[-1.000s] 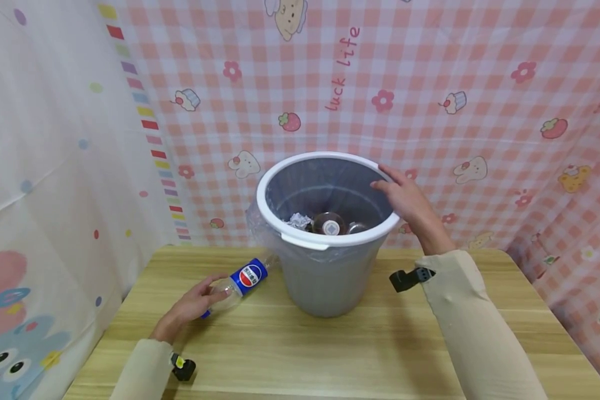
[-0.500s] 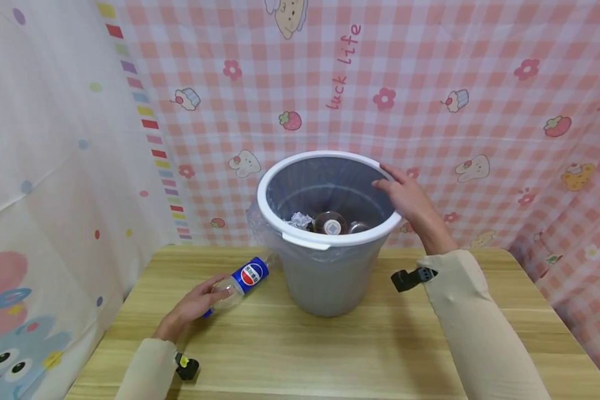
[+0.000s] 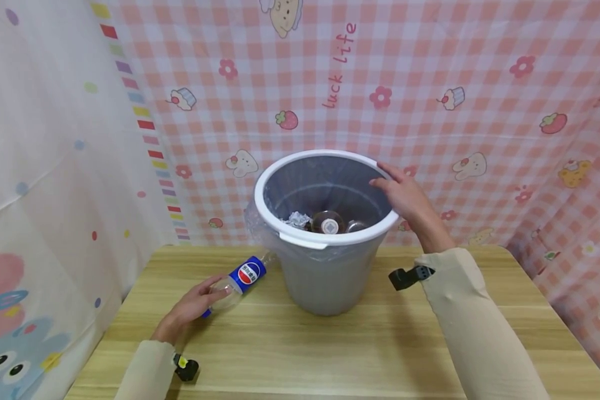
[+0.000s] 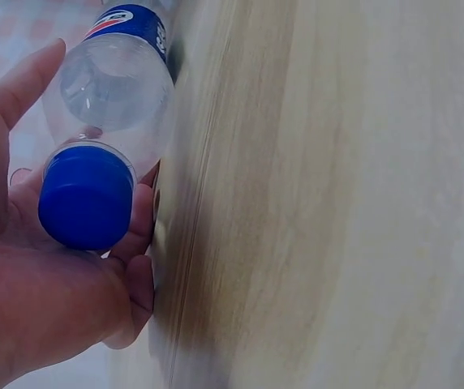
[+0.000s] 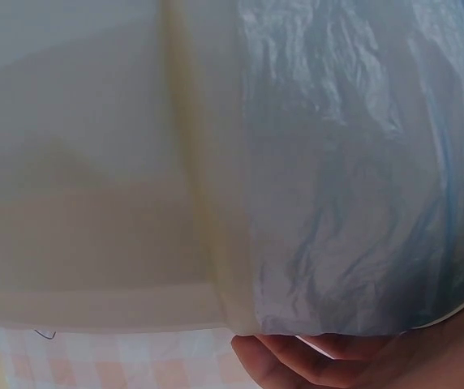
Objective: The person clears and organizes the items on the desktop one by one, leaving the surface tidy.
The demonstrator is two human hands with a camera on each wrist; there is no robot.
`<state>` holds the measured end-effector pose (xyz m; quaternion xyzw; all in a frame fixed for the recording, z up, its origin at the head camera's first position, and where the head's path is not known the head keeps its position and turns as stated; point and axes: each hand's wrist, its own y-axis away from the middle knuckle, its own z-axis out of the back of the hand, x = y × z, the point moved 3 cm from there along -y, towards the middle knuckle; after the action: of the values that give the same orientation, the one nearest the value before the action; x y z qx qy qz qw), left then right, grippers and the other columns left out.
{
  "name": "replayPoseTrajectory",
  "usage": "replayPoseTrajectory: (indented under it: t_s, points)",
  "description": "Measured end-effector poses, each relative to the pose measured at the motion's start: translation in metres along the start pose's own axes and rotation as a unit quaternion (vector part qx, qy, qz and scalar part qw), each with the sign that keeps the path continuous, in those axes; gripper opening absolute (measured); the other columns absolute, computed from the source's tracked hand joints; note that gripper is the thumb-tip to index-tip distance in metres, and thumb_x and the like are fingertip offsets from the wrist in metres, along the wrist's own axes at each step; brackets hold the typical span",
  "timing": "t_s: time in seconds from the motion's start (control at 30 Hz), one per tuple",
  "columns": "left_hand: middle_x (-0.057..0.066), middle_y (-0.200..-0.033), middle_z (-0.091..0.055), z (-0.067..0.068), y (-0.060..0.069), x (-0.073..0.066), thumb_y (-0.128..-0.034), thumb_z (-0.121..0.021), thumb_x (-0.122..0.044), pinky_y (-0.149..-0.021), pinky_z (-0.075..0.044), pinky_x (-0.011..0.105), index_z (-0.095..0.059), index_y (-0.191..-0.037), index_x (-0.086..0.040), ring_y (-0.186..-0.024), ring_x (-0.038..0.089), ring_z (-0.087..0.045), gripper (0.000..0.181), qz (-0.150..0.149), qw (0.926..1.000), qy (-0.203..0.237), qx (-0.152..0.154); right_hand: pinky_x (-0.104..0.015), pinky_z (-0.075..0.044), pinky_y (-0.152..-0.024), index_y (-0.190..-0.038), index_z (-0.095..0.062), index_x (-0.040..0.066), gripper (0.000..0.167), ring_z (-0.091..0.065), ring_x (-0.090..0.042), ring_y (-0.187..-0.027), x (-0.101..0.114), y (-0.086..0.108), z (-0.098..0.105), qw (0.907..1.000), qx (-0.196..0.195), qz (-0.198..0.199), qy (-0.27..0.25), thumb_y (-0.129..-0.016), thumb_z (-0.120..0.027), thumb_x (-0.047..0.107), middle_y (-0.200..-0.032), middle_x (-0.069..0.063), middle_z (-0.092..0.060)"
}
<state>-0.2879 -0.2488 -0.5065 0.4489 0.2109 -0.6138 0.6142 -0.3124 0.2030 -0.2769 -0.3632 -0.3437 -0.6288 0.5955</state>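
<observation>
A clear plastic bottle with a blue label lies on the table, its far end close against the grey trash bin. My left hand holds the bottle near its capped end. In the left wrist view, the blue cap points toward the camera and the fingers pass under the bottle. The bin stands upright with a white rim. At its right side, my right hand grips that rim, thumb inside and fingers outside. The right wrist view shows those fingers against the bin's plastic liner.
Inside the bin lie crumpled foil, a round clear brown-tinted item and another clear piece beside it. The wooden table extends toward the front. A pink checked cloth hangs behind, and a white one hangs on the left.
</observation>
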Motion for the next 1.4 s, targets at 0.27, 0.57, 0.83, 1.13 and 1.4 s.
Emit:
replayPoseTrajectory:
  t_s: [0.27,0.57,0.83,1.13,1.4]
  points:
    - [0.025,-0.157,-0.029,0.0,0.002,0.002,-0.0957,-0.059,-0.048,-0.11,-0.026,0.068,-0.039,-0.152,-0.018,-0.142,0.05,-0.028,0.067,-0.003,0.9998,0.022,-0.004,-0.044,-0.053,-0.089,-0.158,-0.025,0.031,0.062,-0.053,-0.034,-0.126,-0.001,-0.001,-0.003,1.0,0.008,0.002,-0.004,-0.101,-0.048,0.039,-0.159,-0.013,-0.031]
    - [0.024,-0.147,-0.043,0.001,0.004,0.004,-0.0923,-0.061,-0.055,-0.104,-0.038,0.06,-0.042,-0.15,-0.019,-0.13,0.04,-0.045,0.071,0.015,0.9986,0.039,-0.033,-0.045,-0.053,-0.09,-0.158,-0.025,0.031,0.062,-0.053,-0.033,-0.125,-0.002,-0.002,-0.005,1.0,0.008,0.0,-0.005,-0.101,-0.048,0.039,-0.16,-0.013,-0.031]
    - [0.018,-0.14,-0.05,0.012,0.01,-0.001,-0.0898,-0.06,-0.061,-0.099,-0.042,0.052,-0.04,-0.151,-0.023,-0.123,0.033,-0.05,0.075,0.011,0.9983,0.034,-0.046,-0.046,-0.051,-0.093,-0.158,-0.026,0.029,0.062,-0.051,-0.034,-0.128,-0.003,-0.003,-0.006,0.9999,0.005,0.008,-0.008,-0.101,-0.048,0.036,-0.16,-0.013,-0.031]
    - [0.018,-0.139,-0.049,0.025,0.018,-0.011,-0.0902,-0.06,-0.061,-0.093,-0.045,0.046,-0.036,-0.153,-0.023,-0.12,0.033,-0.05,0.077,0.005,0.9976,0.035,-0.06,-0.047,-0.049,-0.096,-0.158,-0.025,0.028,0.062,-0.049,-0.035,-0.13,-0.001,-0.002,-0.004,0.9999,0.005,0.013,-0.007,-0.101,-0.048,0.037,-0.16,-0.013,-0.031]
    - [0.021,-0.148,-0.042,0.038,0.026,-0.024,-0.0885,-0.061,-0.063,-0.099,-0.041,0.056,-0.031,-0.155,-0.024,-0.131,0.04,-0.043,0.083,0.004,0.9962,0.057,-0.065,-0.046,-0.05,-0.094,-0.158,-0.026,0.029,0.062,-0.047,-0.034,-0.131,0.001,-0.002,-0.002,0.9999,0.001,0.01,-0.007,-0.1,-0.049,0.037,-0.162,-0.013,-0.027]
